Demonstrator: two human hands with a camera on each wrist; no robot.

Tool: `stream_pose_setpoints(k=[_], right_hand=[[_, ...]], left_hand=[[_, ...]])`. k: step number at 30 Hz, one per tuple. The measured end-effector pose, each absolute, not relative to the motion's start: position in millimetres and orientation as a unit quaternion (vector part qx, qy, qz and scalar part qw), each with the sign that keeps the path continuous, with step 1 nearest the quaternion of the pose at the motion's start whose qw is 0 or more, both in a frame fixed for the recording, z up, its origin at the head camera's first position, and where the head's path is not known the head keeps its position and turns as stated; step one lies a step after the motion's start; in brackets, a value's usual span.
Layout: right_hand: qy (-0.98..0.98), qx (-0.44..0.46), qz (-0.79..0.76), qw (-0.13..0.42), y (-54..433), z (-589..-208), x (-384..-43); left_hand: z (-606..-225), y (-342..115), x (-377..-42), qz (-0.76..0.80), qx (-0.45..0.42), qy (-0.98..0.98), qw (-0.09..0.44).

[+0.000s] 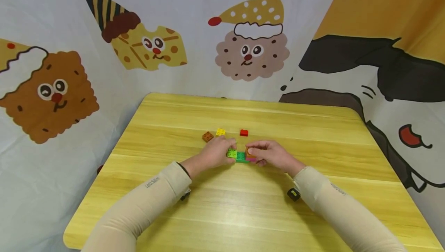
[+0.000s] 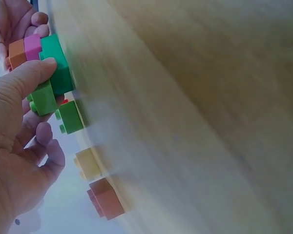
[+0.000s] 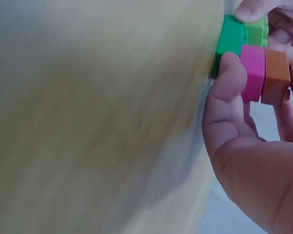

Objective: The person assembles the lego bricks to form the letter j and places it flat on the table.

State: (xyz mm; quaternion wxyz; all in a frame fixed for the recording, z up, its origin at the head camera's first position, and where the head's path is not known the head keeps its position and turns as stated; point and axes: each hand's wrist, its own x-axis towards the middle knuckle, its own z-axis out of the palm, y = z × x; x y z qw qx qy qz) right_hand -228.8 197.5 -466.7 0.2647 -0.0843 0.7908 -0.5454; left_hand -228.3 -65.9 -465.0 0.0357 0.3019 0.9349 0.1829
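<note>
Cartoon-printed cloth backs the counter. Between the left hand and the right hand is the green brick, bearing the lime brick nearest the left hand, and the pink brick under the orange brick nearest the right. Left hand pinches the lime brick; right hand is clamped on the orange brick. Beyond the left hand: yellow brick, brown brick. Assembly judged light, stiff, hardly fragile; best gripped by flat opposite sides.

Four clustered bricks near; farther off, one brown brick, one yellow brick, one red brick and, mostly hidden from above, apparently one green brick. One left hand, one right hand.
</note>
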Motion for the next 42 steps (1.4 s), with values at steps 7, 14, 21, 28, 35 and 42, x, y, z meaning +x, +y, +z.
stream_pose_setpoints(k=[7,14,21,28,35,42], right_hand=[[0.769,-0.061,-0.574,0.275,193.7,-466.9,-232.0],[0.739,-0.043,-0.598,0.308,193.9,-469.9,-231.4],[0.713,-0.026,-0.615,0.335,196.8,-469.6,-231.7],[0.704,-0.027,-0.619,0.347,199.0,-474.5,-232.9],[0.701,-0.025,-0.623,0.347,199.4,-474.4,-232.3],[0.703,-0.029,-0.622,0.345,198.7,-473.2,-230.7]], left_hand=[[-462.3,-67.6,-228.2,0.197,0.298,0.933,0.040],[-465.8,-67.9,-228.7,0.189,0.305,0.933,0.031],[-467.5,-66.4,-230.2,0.193,0.308,0.931,0.025],[-465.4,-65.7,-228.0,0.199,0.310,0.929,0.029],[-466.6,-65.4,-227.0,0.202,0.308,0.929,0.035],[-466.5,-65.9,-227.2,0.206,0.306,0.929,0.040]])
